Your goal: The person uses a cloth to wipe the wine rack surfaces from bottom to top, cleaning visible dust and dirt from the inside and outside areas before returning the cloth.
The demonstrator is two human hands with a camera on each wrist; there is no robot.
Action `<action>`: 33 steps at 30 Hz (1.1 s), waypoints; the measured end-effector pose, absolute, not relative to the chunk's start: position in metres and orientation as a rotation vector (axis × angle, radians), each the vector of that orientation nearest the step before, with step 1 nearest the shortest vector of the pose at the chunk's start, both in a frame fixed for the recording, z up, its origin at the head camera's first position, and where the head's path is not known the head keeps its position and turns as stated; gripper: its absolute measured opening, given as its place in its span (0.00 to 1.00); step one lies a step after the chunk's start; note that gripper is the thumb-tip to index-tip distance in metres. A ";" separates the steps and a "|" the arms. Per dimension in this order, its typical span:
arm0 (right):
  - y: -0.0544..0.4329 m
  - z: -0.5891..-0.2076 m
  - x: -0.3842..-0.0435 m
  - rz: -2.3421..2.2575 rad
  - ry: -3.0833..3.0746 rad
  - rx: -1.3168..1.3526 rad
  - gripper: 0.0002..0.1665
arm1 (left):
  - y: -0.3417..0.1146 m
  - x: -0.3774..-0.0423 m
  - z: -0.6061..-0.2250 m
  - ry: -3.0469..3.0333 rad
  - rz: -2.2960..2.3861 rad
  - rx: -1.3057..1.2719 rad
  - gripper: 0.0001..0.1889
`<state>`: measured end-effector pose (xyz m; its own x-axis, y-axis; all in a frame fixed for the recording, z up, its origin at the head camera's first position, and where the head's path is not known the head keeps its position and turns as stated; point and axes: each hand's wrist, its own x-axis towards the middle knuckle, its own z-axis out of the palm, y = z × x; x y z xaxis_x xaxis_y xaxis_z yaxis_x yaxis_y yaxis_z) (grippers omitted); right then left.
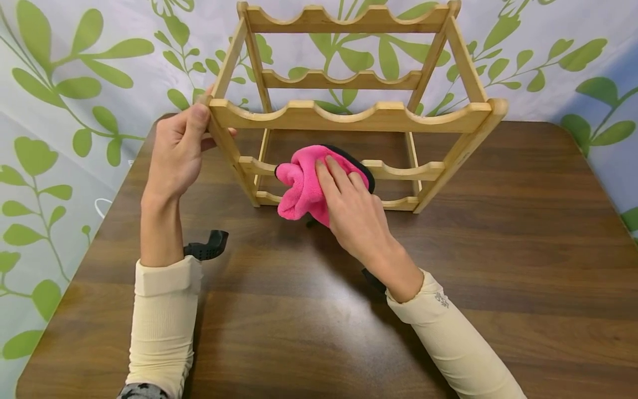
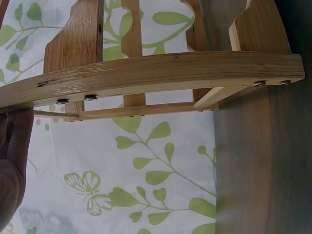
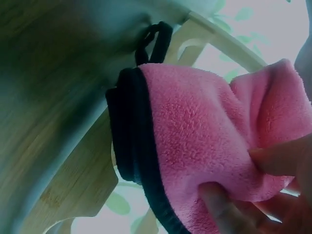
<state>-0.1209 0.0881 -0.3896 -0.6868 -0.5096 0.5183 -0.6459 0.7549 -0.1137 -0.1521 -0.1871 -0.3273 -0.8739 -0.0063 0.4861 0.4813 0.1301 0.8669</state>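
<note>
A light wooden wine rack (image 1: 299, 116) with scalloped rails stands upright on the table. My left hand (image 1: 176, 144) grips its upper left front corner, thumb in front of the post. In the left wrist view, fingers (image 2: 17, 151) show at the edge of the rack's side post (image 2: 161, 73). With my right hand (image 1: 356, 221) I hold a bunched pink cloth (image 1: 309, 177) with black edging at the lower front rail. The cloth covers the middle of that rail. In the right wrist view, fingers and thumb pinch the fluffy cloth (image 3: 190, 117), and a black loop hangs from it.
The rack stands on a dark brown wooden table (image 1: 523, 233). Behind it hangs a white curtain (image 1: 114, 33) with green leaf prints. Black wrist-mounted pieces (image 1: 206, 246) stick out by the left forearm. Part of a white cord (image 1: 102, 208) shows at the table's left edge.
</note>
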 end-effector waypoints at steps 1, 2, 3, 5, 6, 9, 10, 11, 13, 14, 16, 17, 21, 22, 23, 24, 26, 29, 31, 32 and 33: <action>0.088 -0.389 -0.121 0.401 -2.480 0.868 0.37 | -0.187 -0.152 -0.327 -2.044 -1.793 -0.461 0.21; 0.088 -0.389 -0.121 0.401 -2.471 0.864 0.36 | -0.187 -0.152 -0.327 -2.045 -1.789 -0.462 0.20; 0.089 -0.389 -0.121 0.403 -2.464 0.861 0.36 | -0.186 -0.152 -0.327 -2.045 -1.784 -0.464 0.20; 0.090 -0.387 -0.122 0.404 -2.450 0.857 0.34 | -0.186 -0.151 -0.327 -2.044 -1.779 -0.466 0.20; 0.091 -0.386 -0.122 0.404 -2.443 0.854 0.33 | -0.186 -0.151 -0.327 -2.041 -1.783 -0.468 0.20; 0.094 -0.381 -0.122 0.414 -2.429 0.845 0.30 | -0.186 -0.151 -0.326 -2.035 -1.787 -0.469 0.19; 0.096 -0.380 -0.121 0.418 -2.425 0.842 0.29 | -0.186 -0.152 -0.326 -2.036 -1.785 -0.468 0.19; 0.097 -0.378 -0.121 0.424 -2.425 0.839 0.28 | -0.186 -0.152 -0.326 -2.037 -1.785 -0.470 0.19; 0.101 -0.374 -0.120 0.441 -2.429 0.833 0.25 | -0.186 -0.152 -0.325 -2.039 -1.780 -0.471 0.19; 0.103 -0.372 -0.119 0.455 -2.433 0.828 0.24 | -0.186 -0.152 -0.325 -2.041 -1.777 -0.471 0.19; 0.108 -0.366 -0.117 0.480 -2.444 0.815 0.23 | -0.186 -0.151 -0.326 -2.042 -1.780 -0.470 0.19; 0.111 -0.363 -0.116 0.495 -2.449 0.799 0.23 | -0.186 -0.151 -0.326 -2.040 -1.784 -0.468 0.19; 0.120 -0.348 -0.112 0.527 -2.441 0.701 0.23 | -0.187 -0.151 -0.326 -2.033 -1.789 -0.464 0.19; 0.122 -0.345 -0.110 0.521 -2.435 0.670 0.23 | -0.187 -0.151 -0.326 -2.032 -1.787 -0.462 0.19; 0.124 -0.342 -0.109 0.515 -2.430 0.637 0.22 | -0.187 -0.152 -0.326 -2.032 -1.790 -0.461 0.20; 0.126 -0.339 -0.109 0.507 -2.429 0.611 0.20 | -0.187 -0.152 -0.326 -2.035 -1.790 -0.462 0.20; 0.129 -0.335 -0.108 0.491 -2.438 0.565 0.16 | -0.187 -0.151 -0.325 -2.031 -1.823 -0.461 0.19; 0.135 -0.333 -0.109 0.490 -2.474 0.514 0.10 | -0.188 -0.150 -0.326 -2.026 -1.870 -0.457 0.19; 0.139 -0.332 -0.111 0.497 -2.493 0.485 0.08 | -0.188 -0.150 -0.326 -2.024 -1.888 -0.455 0.19; 0.141 -0.332 -0.112 0.497 -2.502 0.469 0.08 | -0.188 -0.150 -0.326 -2.030 -1.872 -0.457 0.19; 0.143 -0.332 -0.113 0.498 -2.511 0.451 0.08 | -0.188 -0.150 -0.325 -2.035 -1.854 -0.461 0.19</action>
